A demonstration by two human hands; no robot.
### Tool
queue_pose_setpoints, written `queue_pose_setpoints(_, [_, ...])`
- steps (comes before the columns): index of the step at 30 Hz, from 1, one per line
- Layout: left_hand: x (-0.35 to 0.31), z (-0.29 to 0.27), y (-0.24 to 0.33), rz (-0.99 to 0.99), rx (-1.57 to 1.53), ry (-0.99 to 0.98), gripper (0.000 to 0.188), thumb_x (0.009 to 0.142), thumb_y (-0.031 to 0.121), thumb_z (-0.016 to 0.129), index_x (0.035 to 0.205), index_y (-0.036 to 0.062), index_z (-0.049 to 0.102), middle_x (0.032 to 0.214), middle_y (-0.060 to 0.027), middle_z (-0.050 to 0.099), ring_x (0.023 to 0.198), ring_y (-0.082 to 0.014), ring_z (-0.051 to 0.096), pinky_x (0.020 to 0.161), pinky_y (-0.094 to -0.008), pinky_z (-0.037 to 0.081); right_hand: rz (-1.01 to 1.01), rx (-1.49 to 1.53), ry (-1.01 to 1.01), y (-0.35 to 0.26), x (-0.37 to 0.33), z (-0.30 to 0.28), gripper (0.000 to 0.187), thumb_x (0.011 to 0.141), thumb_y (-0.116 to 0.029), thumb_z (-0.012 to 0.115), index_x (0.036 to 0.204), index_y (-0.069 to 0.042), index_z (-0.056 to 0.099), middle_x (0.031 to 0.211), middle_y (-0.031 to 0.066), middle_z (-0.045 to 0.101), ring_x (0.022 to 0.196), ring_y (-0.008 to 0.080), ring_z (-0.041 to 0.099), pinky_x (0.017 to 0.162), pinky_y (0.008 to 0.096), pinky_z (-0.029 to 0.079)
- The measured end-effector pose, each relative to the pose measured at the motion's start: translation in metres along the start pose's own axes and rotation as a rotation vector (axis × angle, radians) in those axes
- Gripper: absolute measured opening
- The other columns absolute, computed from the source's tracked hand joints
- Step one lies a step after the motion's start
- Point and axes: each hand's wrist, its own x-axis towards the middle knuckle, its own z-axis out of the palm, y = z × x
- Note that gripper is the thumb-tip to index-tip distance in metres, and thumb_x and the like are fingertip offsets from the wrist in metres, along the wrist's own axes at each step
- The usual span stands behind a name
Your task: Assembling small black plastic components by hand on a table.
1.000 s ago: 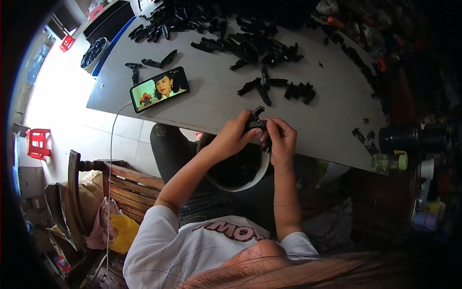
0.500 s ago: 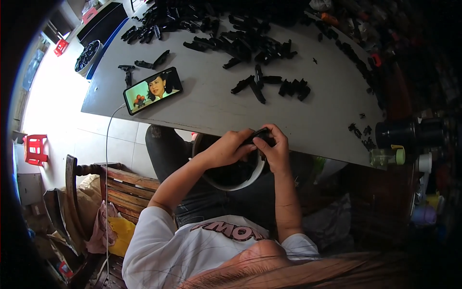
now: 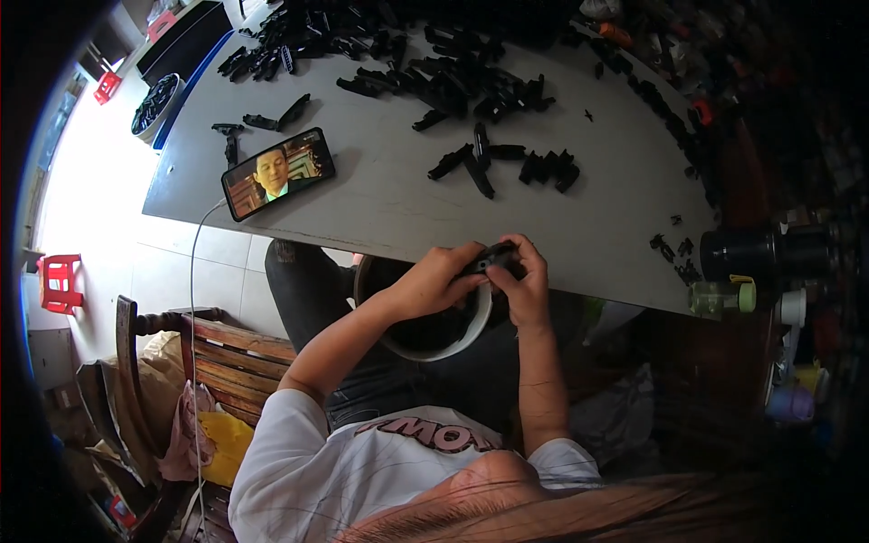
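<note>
Between both hands I grip a black plastic part (image 3: 495, 260) over the table's front edge; its exact kind is not clear. My left hand (image 3: 441, 281) closes on its left end, fingers partly hidden behind it. Around the right end wraps my right hand (image 3: 525, 282), its thumb pressed on the near face. Below them, in my lap, a round bucket with a pale rim (image 3: 466, 339) shows a dark inside. Beyond my hands, several similar black parts (image 3: 475, 163) lie loosely grouped on the grey table (image 3: 380, 195).
A larger heap of black parts (image 3: 453, 77) covers the table's far side. On the left, a phone (image 3: 278, 174) playing a video trails a white cable (image 3: 194, 299). A green-lidded jar (image 3: 720, 297) and a dark cylinder (image 3: 747, 253) stand at the right edge. A wooden bench (image 3: 235, 366) is at lower left.
The black part has turned a little in my fingers, and more of its near face shows. The whole view has shifted slightly. The phone's picture is different.
</note>
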Motion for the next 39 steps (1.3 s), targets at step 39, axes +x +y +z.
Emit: queue_pose_setpoints(39, [0.003, -0.019, -0.007, 0.055, -0.338, 0.234, 0.033, 0.091, 0.025, 0.051, 0.112, 0.0011, 0.046, 0.085, -0.0077, 0.058, 0.074, -0.0151, 0.056, 0.064, -0.0301, 0.044, -0.022, -0.548, -0.251, -0.055, 0.013, 0.018, 0.033, 0.074, -0.003, 0.066, 0.104, -0.001, 0.054, 0.091, 0.0064, 0.059, 0.081, 0.0112, 0.056, 0.066, 0.0227, 0.043])
